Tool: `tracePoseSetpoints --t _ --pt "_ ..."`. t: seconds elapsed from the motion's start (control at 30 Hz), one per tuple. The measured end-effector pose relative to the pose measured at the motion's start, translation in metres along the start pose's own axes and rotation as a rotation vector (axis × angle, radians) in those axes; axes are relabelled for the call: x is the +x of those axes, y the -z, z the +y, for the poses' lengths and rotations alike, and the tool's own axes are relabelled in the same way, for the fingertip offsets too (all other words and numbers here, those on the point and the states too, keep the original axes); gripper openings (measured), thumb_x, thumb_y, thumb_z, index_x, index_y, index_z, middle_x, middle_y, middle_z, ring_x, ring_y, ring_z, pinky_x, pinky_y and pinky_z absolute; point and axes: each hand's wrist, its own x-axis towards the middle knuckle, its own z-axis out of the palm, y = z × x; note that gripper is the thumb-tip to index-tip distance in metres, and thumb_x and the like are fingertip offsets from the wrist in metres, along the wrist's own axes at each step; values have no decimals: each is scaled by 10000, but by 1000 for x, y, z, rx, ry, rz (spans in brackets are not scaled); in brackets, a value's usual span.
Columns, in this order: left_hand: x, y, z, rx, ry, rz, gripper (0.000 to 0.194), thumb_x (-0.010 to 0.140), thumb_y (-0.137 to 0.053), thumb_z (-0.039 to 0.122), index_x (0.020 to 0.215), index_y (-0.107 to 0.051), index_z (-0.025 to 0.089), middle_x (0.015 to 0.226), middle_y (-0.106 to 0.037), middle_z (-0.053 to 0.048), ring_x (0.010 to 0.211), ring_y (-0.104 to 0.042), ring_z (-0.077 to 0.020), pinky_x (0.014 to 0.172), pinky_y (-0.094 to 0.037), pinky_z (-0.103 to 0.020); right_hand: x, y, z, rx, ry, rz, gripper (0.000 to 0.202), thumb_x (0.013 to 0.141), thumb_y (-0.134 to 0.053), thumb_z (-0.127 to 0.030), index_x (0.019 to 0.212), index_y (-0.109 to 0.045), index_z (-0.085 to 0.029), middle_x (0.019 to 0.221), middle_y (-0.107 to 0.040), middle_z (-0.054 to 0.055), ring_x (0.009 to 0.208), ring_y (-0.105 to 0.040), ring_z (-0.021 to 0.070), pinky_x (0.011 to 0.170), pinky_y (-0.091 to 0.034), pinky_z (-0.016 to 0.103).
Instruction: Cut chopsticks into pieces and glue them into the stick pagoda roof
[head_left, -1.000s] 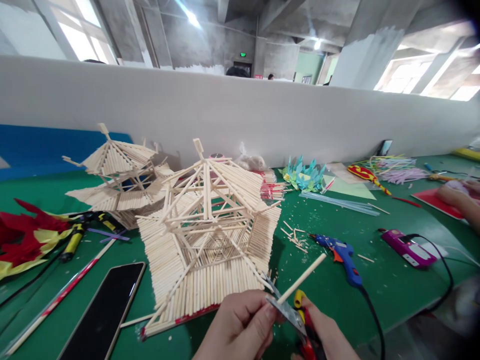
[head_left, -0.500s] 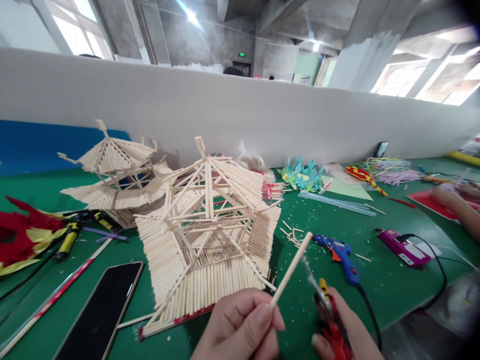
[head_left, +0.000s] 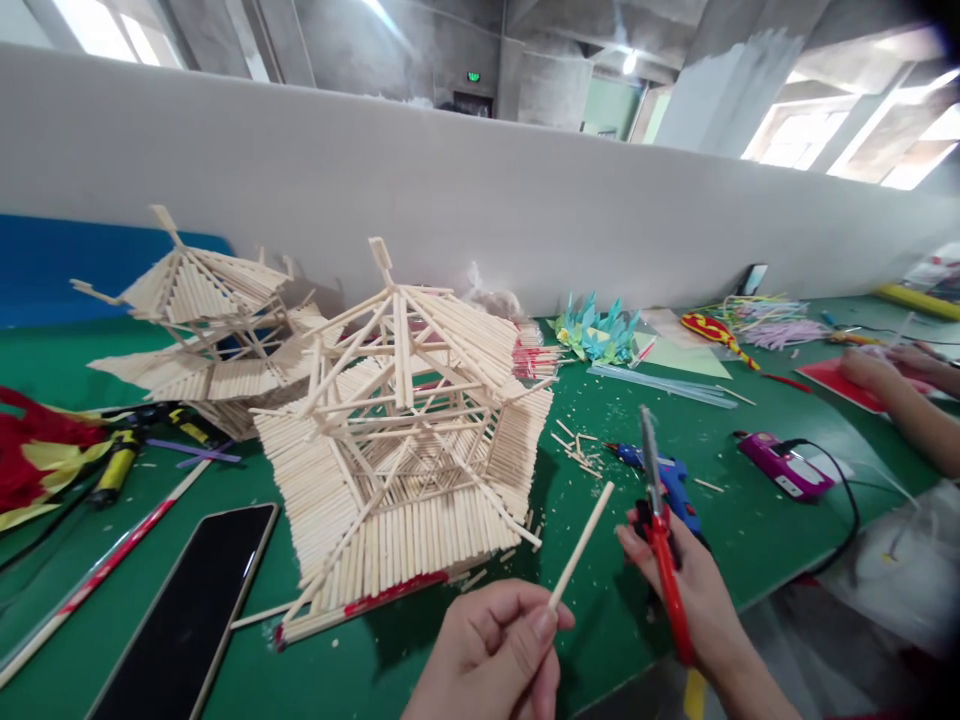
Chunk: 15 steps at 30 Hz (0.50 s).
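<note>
Between the thumb and fingers of my left hand (head_left: 499,645), one end of a thin wooden stick (head_left: 583,545) is pinched; its free end points up and right. My right hand (head_left: 694,590) grips red-handled shears (head_left: 666,570), with the metal blade pointing up. Stick and blade are apart. Just beyond my left hand stands a pavilion model (head_left: 405,430) built from wooden sticks, its roof partly covered. Behind the shears lies a blue glue gun (head_left: 679,480), partly hidden by my right hand.
A second stick model (head_left: 202,320) stands back left. A phone (head_left: 187,610) lies at front left. Stick offcuts (head_left: 577,450) are scattered right of the near model. A magenta power strip (head_left: 787,465) and another person's hands (head_left: 877,370) are at right. A pale partition (head_left: 450,190) borders the green table.
My right hand has turned the shears, so the red handle and upright blade show more fully. The stick in my left hand has dropped slightly. The whole view has shifted a little.
</note>
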Motion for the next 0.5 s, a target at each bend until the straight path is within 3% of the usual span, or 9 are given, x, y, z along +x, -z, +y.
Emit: tracePoseSetpoints --t 0.13,0.3,0.4,0.5 --pt "-3 3 -3 67 -11 45 395 686 -560 516 773 -579 131 382 -444 77 312 -230 -14 343 -111 -166 18 0 29 -242 71 -4 314 685 -533 -369 918 -550 -160 886 -626 111 837 -586 285 721 -440 392" --pt "0 4 -7 199 -69 128 309 723 -544 436 733 -567 127 405 -425 78 353 -266 -28 383 -152 -170 26 -4 46 -436 241 -79 395 644 -548 -309 983 -559 -108 953 -600 154 899 -554 311 781 -420 427" --pt "1 5 -8 265 -105 153 284 739 -518 401 719 -561 122 441 -413 68 416 -356 -56 444 -238 -181 25 6 39 -510 316 -90 437 631 -582 -336 979 -573 -73 951 -602 187 877 -552 350 756 -417 474" --pt "1 7 -7 380 -102 147 290 761 -469 398 729 -556 123 484 -398 59 450 -363 -76 462 -261 -196 13 24 14 -530 407 -52 369 697 -554 -338 1012 -558 -145 1012 -600 136 918 -546 310 781 -407 451"
